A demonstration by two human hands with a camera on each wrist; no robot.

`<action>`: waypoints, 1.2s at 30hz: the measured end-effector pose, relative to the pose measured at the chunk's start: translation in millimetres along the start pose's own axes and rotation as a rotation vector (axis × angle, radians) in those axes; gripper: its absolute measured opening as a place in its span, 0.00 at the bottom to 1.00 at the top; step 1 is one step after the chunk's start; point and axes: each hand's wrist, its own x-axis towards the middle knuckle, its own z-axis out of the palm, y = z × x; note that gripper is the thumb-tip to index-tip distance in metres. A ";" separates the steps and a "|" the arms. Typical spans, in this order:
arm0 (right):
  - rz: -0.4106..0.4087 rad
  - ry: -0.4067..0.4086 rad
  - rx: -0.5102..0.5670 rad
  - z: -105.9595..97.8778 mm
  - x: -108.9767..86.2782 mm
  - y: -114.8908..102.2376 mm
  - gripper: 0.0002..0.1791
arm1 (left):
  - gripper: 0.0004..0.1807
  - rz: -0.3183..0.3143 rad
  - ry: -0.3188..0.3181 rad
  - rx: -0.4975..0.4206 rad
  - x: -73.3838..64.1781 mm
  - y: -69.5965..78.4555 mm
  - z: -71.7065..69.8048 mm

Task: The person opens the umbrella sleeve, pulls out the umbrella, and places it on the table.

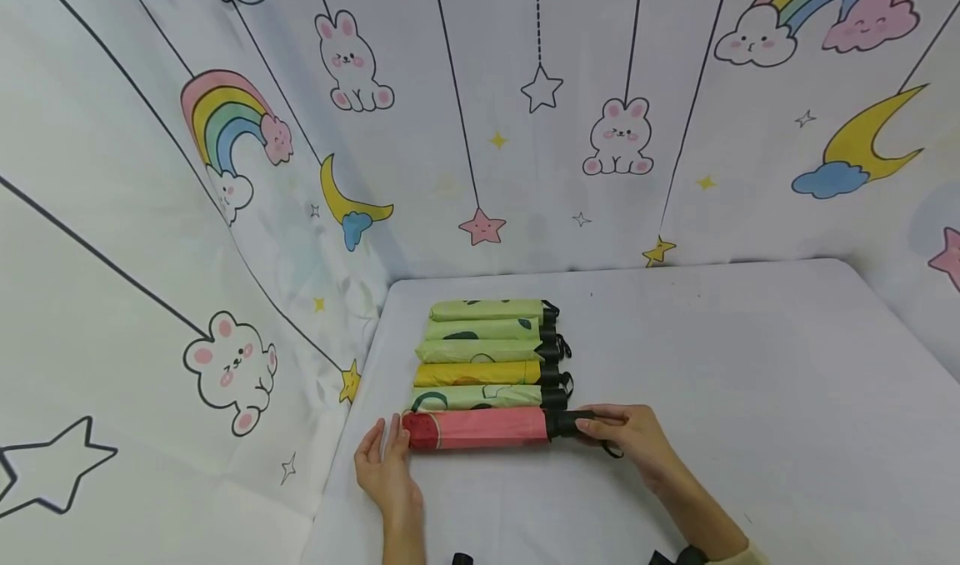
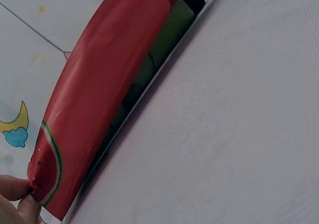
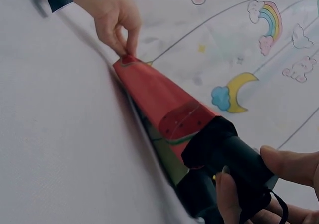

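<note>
A folded red umbrella (image 1: 491,428) with a watermelon print lies crosswise at the near end of a row of folded umbrellas. My left hand (image 1: 388,467) is at its fabric end; the left wrist view shows thumb and finger pinching the tip of the red cloth. At the other end, my right hand (image 1: 628,440) holds the black handle (image 3: 241,159) between thumb and fingers, the wrist strap (image 3: 279,204) hanging beside it. Just behind lies a light green umbrella (image 1: 480,396), then a yellow umbrella (image 1: 476,373).
Farther back are more light green umbrellas (image 1: 487,310), all with black handles to the right. They lie on a white-covered table (image 1: 735,382). A white cloth printed with rabbits, stars and rainbows hangs behind and on the left. Dark objects (image 1: 462,559) show at the bottom edge.
</note>
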 end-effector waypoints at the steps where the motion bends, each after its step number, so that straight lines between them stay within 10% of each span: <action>1: 0.000 0.002 -0.005 -0.8 0.3 0.1 0.28 | 0.30 -0.001 0.001 0.000 0.1 0.4 0.1; 36: 0.026 -0.001 0.082 -33.2 -10.5 5.2 0.29 | 0.29 0.004 -0.001 -0.028 1.0 3.1 -2.4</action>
